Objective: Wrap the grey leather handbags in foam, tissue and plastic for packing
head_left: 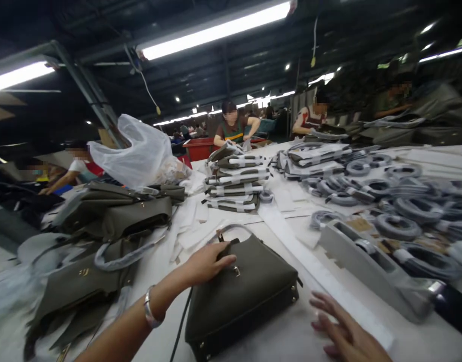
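An olive-green handbag [249,296] with a small gold clasp lies on the white table before me. My left hand [210,261] is at its upper left edge by the handle, thumb on the front panel and the other fingers partly hidden over the edge. A wrapped handle [243,227] arches beyond the bag. My right hand [342,327] hovers right of the bag, apart from it, fingers spread and holding nothing. To the left lie more olive handbags [140,218], one with a wrapped handle [121,259].
A grey tape dispenser [370,266] stands on the right, beside many wrapped handle coils [397,221]. Stacked bag pieces [236,183] with white wrapping sit farther back. A white plastic bag [135,151] bulges at left. Co-workers [236,125] are across the table.
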### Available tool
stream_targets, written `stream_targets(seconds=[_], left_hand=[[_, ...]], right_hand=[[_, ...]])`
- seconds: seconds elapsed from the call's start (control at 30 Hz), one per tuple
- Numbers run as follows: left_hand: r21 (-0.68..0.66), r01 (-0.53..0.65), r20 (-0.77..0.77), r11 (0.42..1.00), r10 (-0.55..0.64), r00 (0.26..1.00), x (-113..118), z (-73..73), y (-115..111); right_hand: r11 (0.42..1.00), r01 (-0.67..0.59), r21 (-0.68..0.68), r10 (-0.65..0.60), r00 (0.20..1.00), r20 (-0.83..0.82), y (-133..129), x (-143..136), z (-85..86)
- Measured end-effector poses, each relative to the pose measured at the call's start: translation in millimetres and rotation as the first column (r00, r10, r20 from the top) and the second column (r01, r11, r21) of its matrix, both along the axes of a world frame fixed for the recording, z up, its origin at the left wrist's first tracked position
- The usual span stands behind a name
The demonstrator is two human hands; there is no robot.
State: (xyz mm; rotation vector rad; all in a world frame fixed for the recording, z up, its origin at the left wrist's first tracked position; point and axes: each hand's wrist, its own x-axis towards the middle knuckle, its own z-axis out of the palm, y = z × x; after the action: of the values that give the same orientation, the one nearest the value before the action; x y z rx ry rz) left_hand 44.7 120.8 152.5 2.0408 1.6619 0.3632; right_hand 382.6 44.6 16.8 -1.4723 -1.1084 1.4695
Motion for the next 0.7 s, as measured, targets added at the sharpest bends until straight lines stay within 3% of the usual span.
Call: stream_targets(seconds=[0.1,0.2,0.3,0.4,0.43,0.5,0.57,0.6,0.63,0.7], left_hand=[[0.012,-0.067,-0.04,0.998,0.067,0.997,-18,-29.4,-11],[0.032,-0.051,-0.014,0.998,0.051,0.999,-21,-42.1,-6],[0.087,-0.06,0.062,0.994,0.055,0.997,-11,-37.4,-10],[0.251,-0.074,0.155,0.965,0.035,0.987,10,-25.7,-35],[0.406,-0.025,0.175,0.913,-0.051,0.983,18,-22.1,-47],[0.681,0.164,0.061,0.714,-0.278,0.959,33,-17.5,-69],[0.802,0.32,-0.116,0.504,-0.394,0.912,44,-18.9,-87],[0.824,0.369,-0.18,0.431,-0.419,0.89,48,-22.6,-93],[0.836,0.393,-0.215,0.383,-0.431,0.876,51,-28.2,-97],[0.845,0.39,-0.207,0.367,-0.448,0.87,55,-42.8,-102]], right_hand=[[1.0,0.005,-0.029,-0.006,1.0,-0.025,15,-19,27.7],[0.996,-0.015,-0.093,0.007,0.996,-0.087,20,-48,39.1],[0.993,0.02,-0.117,-0.035,0.991,-0.126,17,-64,25.6],[0.99,0.115,-0.086,-0.131,0.968,-0.215,6,-59,-0.4],[0.987,0.145,-0.074,-0.159,0.955,-0.251,0,-55,-8.4],[0.981,0.182,-0.074,-0.196,0.935,-0.297,-14,-49,-20.6],[0.975,0.202,-0.089,-0.22,0.925,-0.309,-27,-47,-27.7],[0.972,0.216,-0.09,-0.234,0.922,-0.307,-31,-47,-29.9],[0.969,0.233,-0.081,-0.247,0.921,-0.302,-34,-49,-31.6],[0.96,0.276,-0.039,-0.276,0.924,-0.265,-36,-54,-34.2]])
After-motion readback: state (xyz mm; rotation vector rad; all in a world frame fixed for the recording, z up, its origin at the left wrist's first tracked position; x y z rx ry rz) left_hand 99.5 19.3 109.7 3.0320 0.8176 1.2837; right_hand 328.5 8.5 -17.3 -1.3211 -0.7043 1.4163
